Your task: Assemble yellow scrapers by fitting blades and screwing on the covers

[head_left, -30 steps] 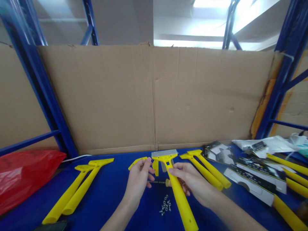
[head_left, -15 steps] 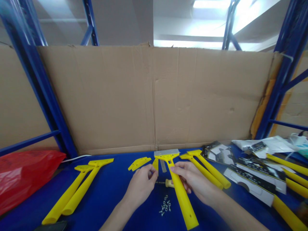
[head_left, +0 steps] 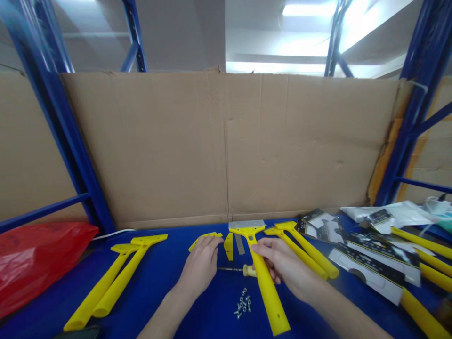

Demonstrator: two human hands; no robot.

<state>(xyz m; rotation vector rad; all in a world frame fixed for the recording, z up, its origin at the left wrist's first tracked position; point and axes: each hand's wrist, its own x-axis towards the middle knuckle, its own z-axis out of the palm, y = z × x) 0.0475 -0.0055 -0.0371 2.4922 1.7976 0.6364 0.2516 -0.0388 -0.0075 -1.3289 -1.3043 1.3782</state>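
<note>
In my right hand is a yellow long-handled scraper, gripped near the top of its handle with a grey metal blade across its head. My left hand reaches over the yellow plastic plates. Its fingers look stretched out, with the tips partly hidden; whether they touch a plate I cannot tell. Another yellow plate lies beside a loose metal blade, between my hands. Below these lies a screwdriver with a pale handle, partly behind the scraper. Several small screws and nuts are scattered nearer me.
Two yellow scraper handles lie at left, two more at right. Black-and-white packaging cards and further yellow handles crowd the far right. A red plastic bag sits at far left. Cardboard walls off the back.
My left hand has moved left, from the single yellow plate by the blade to the plates farther left, uncovering the screwdriver's shaft. My right hand keeps the scraper nearly still.
</note>
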